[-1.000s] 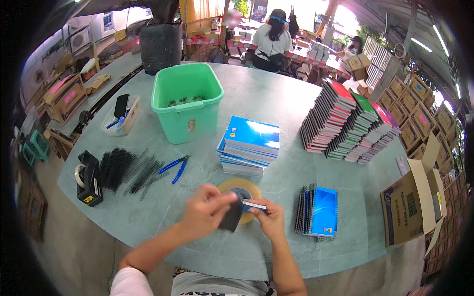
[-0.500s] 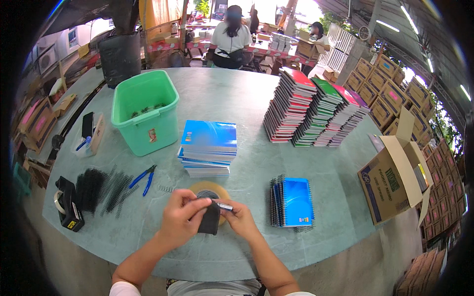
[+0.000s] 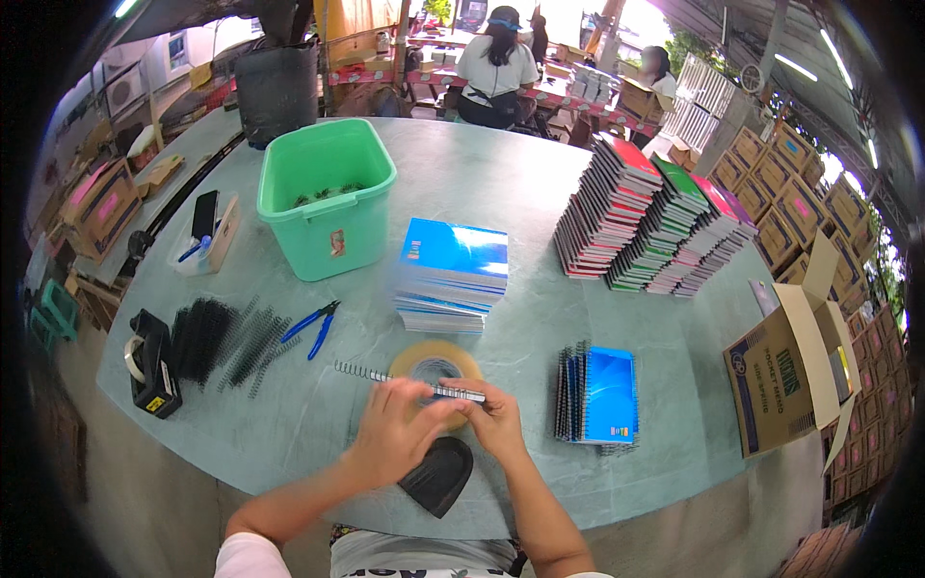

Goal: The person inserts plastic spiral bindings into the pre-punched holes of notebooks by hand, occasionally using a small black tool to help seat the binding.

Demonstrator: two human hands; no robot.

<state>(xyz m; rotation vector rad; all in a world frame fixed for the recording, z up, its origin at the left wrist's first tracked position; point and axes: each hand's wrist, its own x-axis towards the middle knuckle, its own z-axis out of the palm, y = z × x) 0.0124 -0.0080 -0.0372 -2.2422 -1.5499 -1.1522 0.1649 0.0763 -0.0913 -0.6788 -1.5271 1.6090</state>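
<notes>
My right hand [image 3: 493, 419] pinches a small notebook [image 3: 470, 394], held nearly edge-on above the tape roll. A dark spiral coil [image 3: 358, 370] runs along the notebook's bound edge, its free end sticking out to the left. Close against the coil and notebook is my left hand [image 3: 393, 435]; its fingers are smeared by motion, so their grip is unclear. Below the hands a black, rounded flat piece [image 3: 439, 478] lies near the table's front edge. Beneath the notebook sits a wide roll of clear tape [image 3: 464, 358].
Blue notebooks [image 3: 453, 260] are stacked beyond the tape, beside a green bin [image 3: 328, 241]. Coil-bound notebooks [image 3: 609, 395] lie to the right, near an open carton [image 3: 780, 385]. At left are blue-handled cutters [image 3: 313, 326], loose coils [image 3: 207, 342] and a tape dispenser [image 3: 154, 371]. Taller notebook stacks [image 3: 617, 212] stand behind.
The black piece, upright at my left hand before, now lies flat on the table. The coil now extends left from the notebook. The whole view has shifted slightly.
</notes>
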